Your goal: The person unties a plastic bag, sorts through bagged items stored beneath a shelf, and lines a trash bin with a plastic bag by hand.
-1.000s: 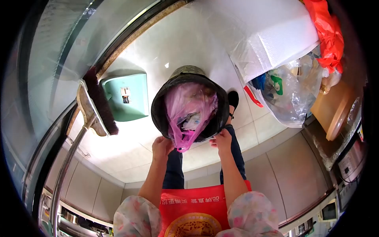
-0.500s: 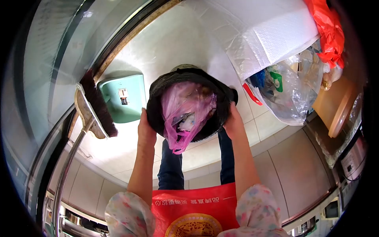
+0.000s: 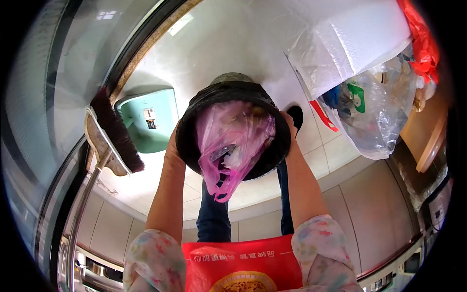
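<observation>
A dark trash bin [image 3: 187, 141] with a black rim is held up in front of me, its mouth tipped toward me. My left hand [image 3: 172, 146] grips its left side and my right hand [image 3: 291, 129] the right; most fingers are hidden behind the bin. Inside lies a pink plastic bag [image 3: 233, 126] with rubbish in it, its handles hanging over the near rim. Below the bin, a red apron [image 3: 243, 253] with printed lettering covers my lap.
A green dustpan [image 3: 136, 121] and a broom [image 3: 107, 141] are on the left, beside a glass door frame [image 3: 134, 48]. To the right stand a large white bag [image 3: 345, 53], a clear plastic bag of rubbish [image 3: 374, 112] and a red plastic bag [image 3: 423, 44]. Pale tiles cover the floor.
Both hands have brought the bin slightly closer to me, and it looks larger. The pink bag moves with it. A dark shoe now shows more fully to the right of the bin.
</observation>
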### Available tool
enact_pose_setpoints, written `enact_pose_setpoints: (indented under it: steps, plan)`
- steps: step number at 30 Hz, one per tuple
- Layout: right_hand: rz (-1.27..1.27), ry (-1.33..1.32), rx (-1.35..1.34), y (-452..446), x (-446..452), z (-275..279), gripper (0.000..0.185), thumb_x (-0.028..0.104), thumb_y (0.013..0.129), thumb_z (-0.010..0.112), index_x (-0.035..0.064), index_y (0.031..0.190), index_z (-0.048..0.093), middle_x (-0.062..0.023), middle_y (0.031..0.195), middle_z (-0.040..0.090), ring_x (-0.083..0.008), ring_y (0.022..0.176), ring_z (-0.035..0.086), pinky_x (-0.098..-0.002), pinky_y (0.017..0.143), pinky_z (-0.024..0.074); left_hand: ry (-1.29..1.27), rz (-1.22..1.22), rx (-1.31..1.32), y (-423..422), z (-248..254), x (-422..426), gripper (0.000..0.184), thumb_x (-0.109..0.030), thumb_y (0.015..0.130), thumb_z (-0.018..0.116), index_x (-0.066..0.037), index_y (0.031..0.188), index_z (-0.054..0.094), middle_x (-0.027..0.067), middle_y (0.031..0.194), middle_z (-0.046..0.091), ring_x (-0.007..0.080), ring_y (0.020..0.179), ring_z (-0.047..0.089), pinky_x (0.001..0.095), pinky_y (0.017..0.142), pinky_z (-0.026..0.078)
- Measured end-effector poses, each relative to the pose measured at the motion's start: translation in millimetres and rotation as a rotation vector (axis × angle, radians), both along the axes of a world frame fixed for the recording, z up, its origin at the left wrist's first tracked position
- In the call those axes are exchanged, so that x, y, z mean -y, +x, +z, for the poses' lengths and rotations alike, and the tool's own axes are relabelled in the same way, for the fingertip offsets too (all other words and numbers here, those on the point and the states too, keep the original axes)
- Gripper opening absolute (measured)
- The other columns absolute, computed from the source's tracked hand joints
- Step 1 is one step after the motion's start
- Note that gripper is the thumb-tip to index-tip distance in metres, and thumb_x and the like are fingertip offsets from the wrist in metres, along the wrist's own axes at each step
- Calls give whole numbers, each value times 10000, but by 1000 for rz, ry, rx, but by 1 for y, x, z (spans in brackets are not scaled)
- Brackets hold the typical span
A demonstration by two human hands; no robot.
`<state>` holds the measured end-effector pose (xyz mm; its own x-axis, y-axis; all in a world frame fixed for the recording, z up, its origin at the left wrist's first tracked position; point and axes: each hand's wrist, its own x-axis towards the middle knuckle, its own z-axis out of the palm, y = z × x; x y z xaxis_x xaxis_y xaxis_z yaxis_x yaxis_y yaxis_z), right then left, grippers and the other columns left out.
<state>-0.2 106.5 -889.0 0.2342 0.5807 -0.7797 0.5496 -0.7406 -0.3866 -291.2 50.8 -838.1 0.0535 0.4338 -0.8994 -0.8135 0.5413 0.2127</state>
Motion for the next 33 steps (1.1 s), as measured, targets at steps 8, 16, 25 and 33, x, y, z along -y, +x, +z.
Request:
enact_pose_setpoints:
  steps: [8, 16, 25, 33]
  plan:
    - [64, -17, 119, 60, 52, -7, 342, 351, 872, 516, 27, 876, 625, -150, 768, 630, -261, 725, 621, -329, 631, 462, -341, -142, -647, -20, 0, 46, 372, -268, 903, 485, -8, 1167, 507, 81, 1072, 574, 149, 889, 563, 261, 724, 475]
    - [188, 397, -123, -10, -5, 115, 366, 150, 793, 613, 58, 1142, 555, -131, 780, 613, -294, 786, 578, -310, 720, 449, -55, -218, -736, 46, 91, 23, 366, -17, 825, 554, 28, 1181, 481, 42, 1014, 578, 95, 895, 516, 213, 744, 430]
    - [153, 201, -73, -29, -68, 142, 319, 80, 802, 533, 36, 1117, 515, -212, 947, 612, -347, 907, 589, -362, 798, 448, 119, -627, -1170, -1, 83, -58, 363, 17, 763, 506, -3, 1124, 540, 133, 900, 642, 169, 813, 605, 267, 724, 458]
    - [215, 421, 79, -36, -68, 128, 503, 92, 770, 571, 22, 1245, 420, -228, 1196, 499, -390, 1078, 486, -393, 936, 369, -39, -440, -1362, 0, 80, -87, 388, -184, 805, 596, -7, 1144, 527, 169, 1089, 572, 271, 985, 537, 345, 859, 401]
